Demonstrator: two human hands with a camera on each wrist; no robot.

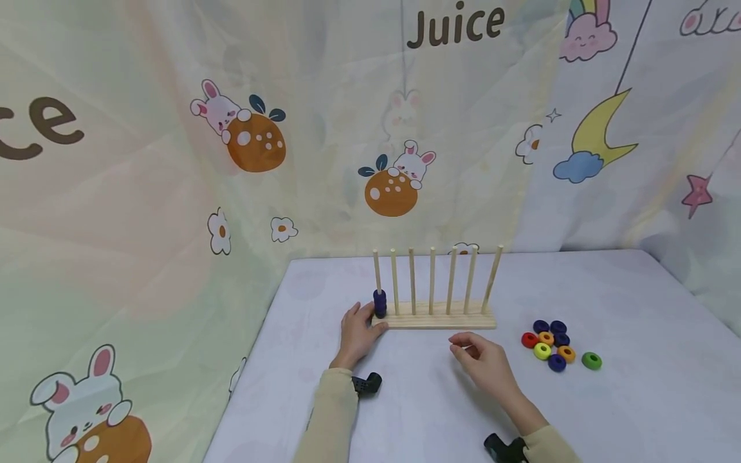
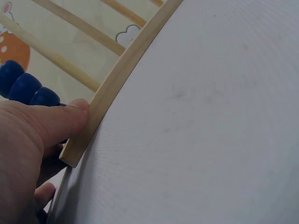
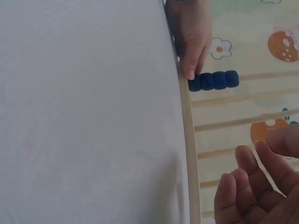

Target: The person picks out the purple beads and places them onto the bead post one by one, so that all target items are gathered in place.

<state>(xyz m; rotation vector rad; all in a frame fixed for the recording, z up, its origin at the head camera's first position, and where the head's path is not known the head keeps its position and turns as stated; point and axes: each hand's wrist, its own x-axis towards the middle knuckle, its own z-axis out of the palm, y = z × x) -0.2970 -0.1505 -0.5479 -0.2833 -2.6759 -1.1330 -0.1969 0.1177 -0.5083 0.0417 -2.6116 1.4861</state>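
So there's this wooden rack (image 1: pixel 437 323) sitting near the far side of the table, a flat base with seven upright pegs in a row. The leftmost peg (image 1: pixel 377 270) has a stack of four dark blue rings (image 1: pixel 379 303) on it, right down at the base; the other six pegs are bare.

The left hand (image 1: pixel 357 331) has the left end of the base pinched, thumb on the front edge right by the blue stack and other fingers round the end. The right hand (image 1: pixel 483 363) is just in front of the right half of the rack, palm turned inward, fingers loosely bent and gripping nothing that I can see. Can't tell if the thumb tip actually touches a finger.

Off to the right of the rack there's a loose bunch of rings (image 1: pixel 542 351): four blue, two orange, one red, one yellow, plus a green ring (image 1: pixel 592 361) a bit apart on the right side.

Both arms have pale sleeves (image 1: pixel 330 411) and a black gadget (image 1: pixel 367 384) at the wrist. White cloth (image 1: pixel 417 411) covers the table, and behind it hangs a printed curtain (image 1: pixel 324 51) with bunnies hugging oranges.
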